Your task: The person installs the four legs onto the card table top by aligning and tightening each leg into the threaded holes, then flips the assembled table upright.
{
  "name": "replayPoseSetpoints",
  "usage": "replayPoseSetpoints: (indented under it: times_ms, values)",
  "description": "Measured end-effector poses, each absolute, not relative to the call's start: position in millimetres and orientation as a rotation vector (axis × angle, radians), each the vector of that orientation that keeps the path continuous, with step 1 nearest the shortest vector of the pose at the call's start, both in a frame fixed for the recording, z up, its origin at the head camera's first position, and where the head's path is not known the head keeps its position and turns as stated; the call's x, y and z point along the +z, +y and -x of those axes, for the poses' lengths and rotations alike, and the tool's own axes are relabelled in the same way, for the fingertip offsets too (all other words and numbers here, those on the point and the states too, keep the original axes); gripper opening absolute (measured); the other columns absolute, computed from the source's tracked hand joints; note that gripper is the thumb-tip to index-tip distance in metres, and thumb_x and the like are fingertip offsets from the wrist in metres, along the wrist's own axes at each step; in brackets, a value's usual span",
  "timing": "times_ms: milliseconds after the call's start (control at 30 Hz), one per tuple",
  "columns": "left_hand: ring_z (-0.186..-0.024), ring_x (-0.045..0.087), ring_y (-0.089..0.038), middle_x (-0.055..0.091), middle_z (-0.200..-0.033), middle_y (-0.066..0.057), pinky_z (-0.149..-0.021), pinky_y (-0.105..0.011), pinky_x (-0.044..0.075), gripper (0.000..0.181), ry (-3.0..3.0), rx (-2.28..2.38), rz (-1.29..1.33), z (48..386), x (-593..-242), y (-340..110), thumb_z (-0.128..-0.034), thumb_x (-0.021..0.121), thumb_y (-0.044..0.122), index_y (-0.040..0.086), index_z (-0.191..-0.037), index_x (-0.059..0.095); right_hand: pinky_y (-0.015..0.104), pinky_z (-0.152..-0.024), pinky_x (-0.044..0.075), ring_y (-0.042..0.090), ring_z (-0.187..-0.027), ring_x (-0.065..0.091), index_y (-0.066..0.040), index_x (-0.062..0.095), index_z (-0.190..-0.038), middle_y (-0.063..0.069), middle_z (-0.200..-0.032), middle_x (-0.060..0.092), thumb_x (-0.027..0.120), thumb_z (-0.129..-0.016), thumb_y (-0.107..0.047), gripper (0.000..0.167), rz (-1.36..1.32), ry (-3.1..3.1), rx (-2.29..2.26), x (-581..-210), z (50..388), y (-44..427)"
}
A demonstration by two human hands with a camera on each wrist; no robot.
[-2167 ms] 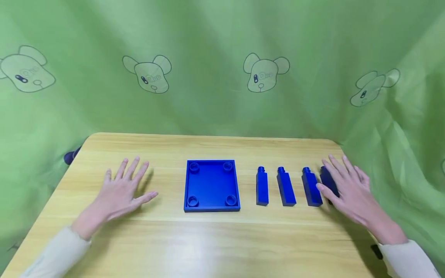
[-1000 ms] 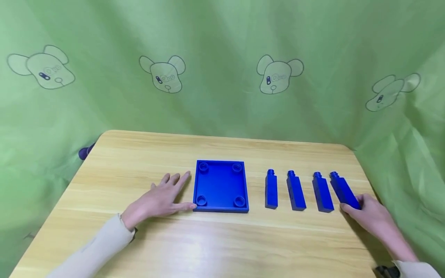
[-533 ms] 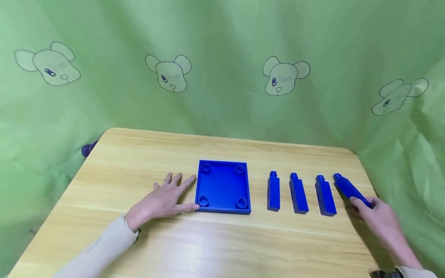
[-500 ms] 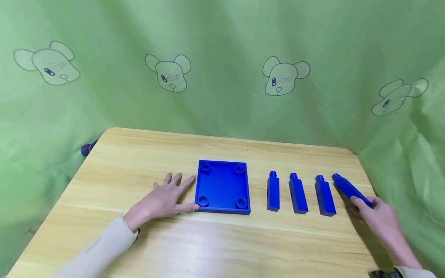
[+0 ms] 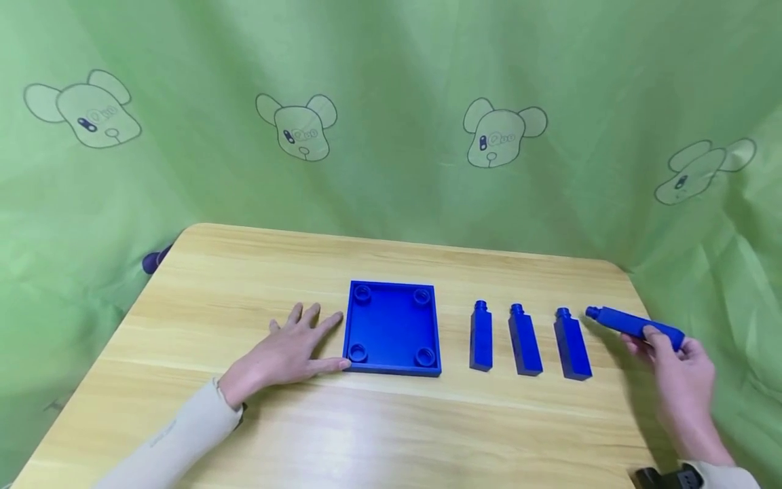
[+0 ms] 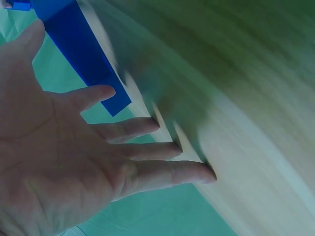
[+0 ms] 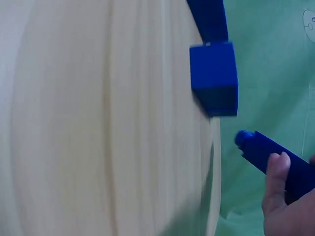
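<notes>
A blue square tabletop panel [image 5: 392,329] lies flat with its raised rim up and a round socket in each corner. Fingers spread, my left hand [image 5: 287,350] rests by its left side, the thumb at the near left corner and the forefinger against the left edge. Off the table at the far right, my right hand [image 5: 684,380] holds a blue table leg [image 5: 629,322] between thumb and fingers near its thick end. The leg's narrow round tip points left. In the right wrist view the thumb [image 7: 277,172] presses on the leg; the other fingers are mostly hidden.
Three more blue legs, a left one [image 5: 480,339], a middle one [image 5: 525,343] and a right one [image 5: 572,346], lie in a row between panel and right hand, narrow ends away from me. A green curtain [image 5: 391,170] hangs behind the wooden table [image 5: 275,265].
My left hand has come from the left to the panel and stayed there. My right hand has taken hold of the rightmost leg, raised it and turned it from slanting to nearly crosswise.
</notes>
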State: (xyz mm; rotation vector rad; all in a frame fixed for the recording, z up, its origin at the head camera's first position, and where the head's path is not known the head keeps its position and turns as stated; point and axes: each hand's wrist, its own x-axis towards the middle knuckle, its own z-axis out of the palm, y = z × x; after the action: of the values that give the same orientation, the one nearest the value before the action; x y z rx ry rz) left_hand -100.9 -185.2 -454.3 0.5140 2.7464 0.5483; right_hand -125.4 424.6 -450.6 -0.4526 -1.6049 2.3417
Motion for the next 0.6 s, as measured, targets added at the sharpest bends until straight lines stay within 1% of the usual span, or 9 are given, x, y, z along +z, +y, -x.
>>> replayPoseSetpoints:
  times_ms: [67,167,367,433,600]
  values:
    - [-0.155,0.016,-0.065,0.023,-0.173,-0.033,-0.105,-0.093,0.019,0.1,2.749,0.544,-0.515,101.0,-454.2,-185.4,-0.1,0.057,0.078,0.016,-0.174,0.032,0.028,-0.082,0.062,0.025,-0.084,0.082,0.002,0.057,-0.117,0.014,-0.103,0.079,0.072,-0.103,0.006,0.021,0.45,-1.471,2.371,-448.7,126.9,419.1]
    - [-0.154,0.017,-0.065,0.023,-0.173,-0.032,-0.106,-0.093,0.02,0.1,2.754,0.534,-0.513,100.9,-453.9,-185.9,-0.1002,0.057,0.078,0.017,-0.175,0.03,0.032,-0.08,0.063,0.028,-0.08,0.082,0.005,0.058,-0.115,0.018,-0.103,0.078,0.07,-0.102,0.009,0.018,0.445,-1.303,2.374,-444.5,131.2,409.1]
    - [-0.155,0.017,-0.065,0.024,-0.172,-0.033,-0.106,-0.093,0.02,0.099,2.757,0.522,-0.518,100.6,-454.8,-186.6,-0.1008,0.056,0.078,0.019,-0.175,0.029,0.036,-0.07,0.065,0.033,-0.071,0.079,0.01,0.057,-0.114,0.026,-0.097,0.077,0.066,-0.103,0.013,0.014,0.377,-1.053,2.402,-435.2,137.0,389.4]
    - [-0.155,0.016,-0.065,0.024,-0.172,-0.033,-0.106,-0.092,0.02,0.098,2.756,0.524,-0.521,100.2,-455.3,-186.4,-0.101,0.056,0.078,0.019,-0.175,0.029,0.037,-0.067,0.065,0.034,-0.069,0.079,0.01,0.057,-0.114,0.028,-0.095,0.076,0.065,-0.104,0.013,0.013,0.355,-1.008,2.421,-432.5,137.0,382.9]
    - [-0.155,0.016,-0.065,0.023,-0.172,-0.033,-0.106,-0.093,0.019,0.097,2.756,0.525,-0.523,98.8,-456.3,-186.1,-0.1017,0.055,0.077,0.019,-0.175,0.03,0.036,-0.063,0.065,0.034,-0.068,0.078,0.011,0.057,-0.115,0.028,-0.092,0.076,0.064,-0.105,0.011,0.013,0.313,-0.959,2.464,-426.3,137.0,367.2]
